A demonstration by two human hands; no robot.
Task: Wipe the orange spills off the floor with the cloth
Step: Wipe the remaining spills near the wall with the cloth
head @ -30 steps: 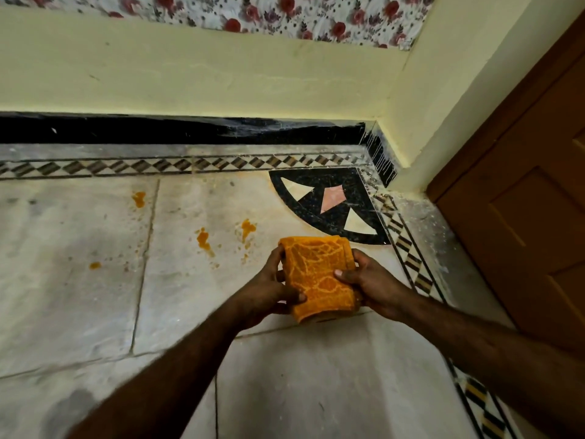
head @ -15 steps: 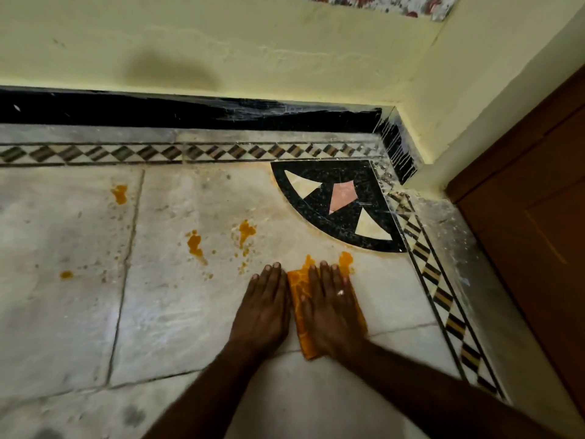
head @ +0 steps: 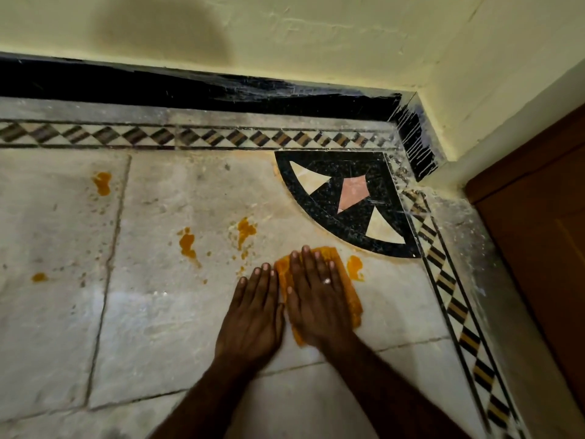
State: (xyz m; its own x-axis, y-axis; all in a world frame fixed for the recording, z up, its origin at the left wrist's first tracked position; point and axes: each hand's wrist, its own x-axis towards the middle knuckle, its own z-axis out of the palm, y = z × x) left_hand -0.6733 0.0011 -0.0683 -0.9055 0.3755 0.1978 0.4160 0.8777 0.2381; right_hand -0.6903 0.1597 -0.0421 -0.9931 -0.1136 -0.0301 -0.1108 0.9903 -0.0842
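While both palms lie flat on the floor [head: 152,312], I see the right hand [head: 319,299] spread wide over the orange cloth [head: 351,289], fingers straight, pressing it down rather than clenching it; that grip is released, flat on the fabric. A ring [head: 326,281] shows on one finger. My left hand [head: 253,315] sits just beside the cloth's left edge, fingers also extended, touching the pale stone, its grip equally slack and holding nothing.

Taking the black quarter-circle inlay [head: 329,198] as my landmark: the cloth lies just below its curved lower edge. One orange spill [head: 354,267] sits between the inlay's arc and the cloth, just beside the cloth's right edge. Left of the inlay, another splash [head: 245,231] lies near my fingertips, a third [head: 187,243] further left, a fourth [head: 102,183] beyond the floor joint, and a small spot [head: 39,276] furthest out. A wooden door [head: 538,248] stands right of the inlay.
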